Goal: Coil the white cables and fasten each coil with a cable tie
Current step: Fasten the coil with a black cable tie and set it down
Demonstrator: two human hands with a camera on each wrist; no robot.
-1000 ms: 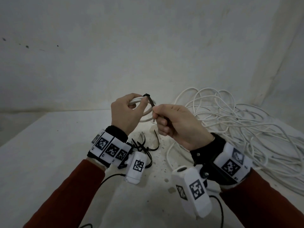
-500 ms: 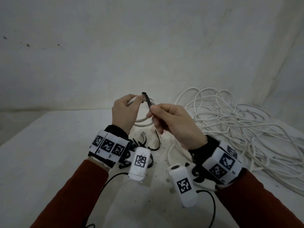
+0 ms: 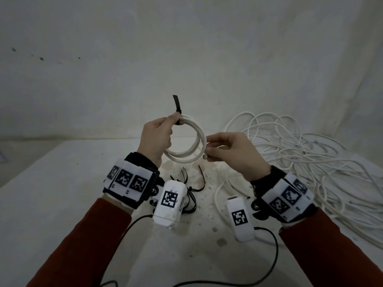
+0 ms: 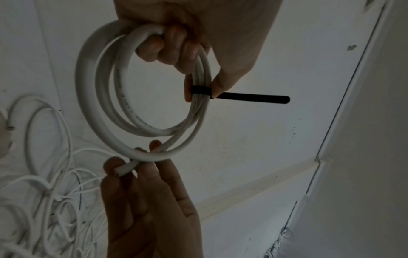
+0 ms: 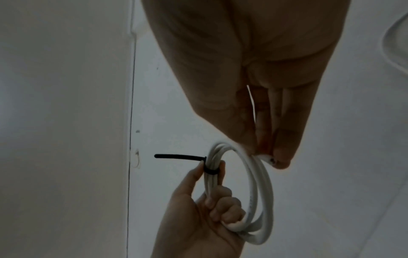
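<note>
Left hand (image 3: 155,136) grips the tied, springy white coil (image 3: 187,139) beside its cable tie (image 3: 177,109); right hand (image 3: 232,151) pinches the stiff loose end.

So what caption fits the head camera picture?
Left hand holds a tied white coil; right hand pinches its loose end.

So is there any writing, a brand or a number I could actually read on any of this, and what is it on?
No text here can be read.
White coil: a faint printed line runs along the cable jacket, too small and blurred to read.
Wrist bands: black-and-white square code patterns with tiny marks beneath them, illegible.
Wrist camera housings: a square code pattern each, no words.
Black cable tie: no marking visible.
</note>
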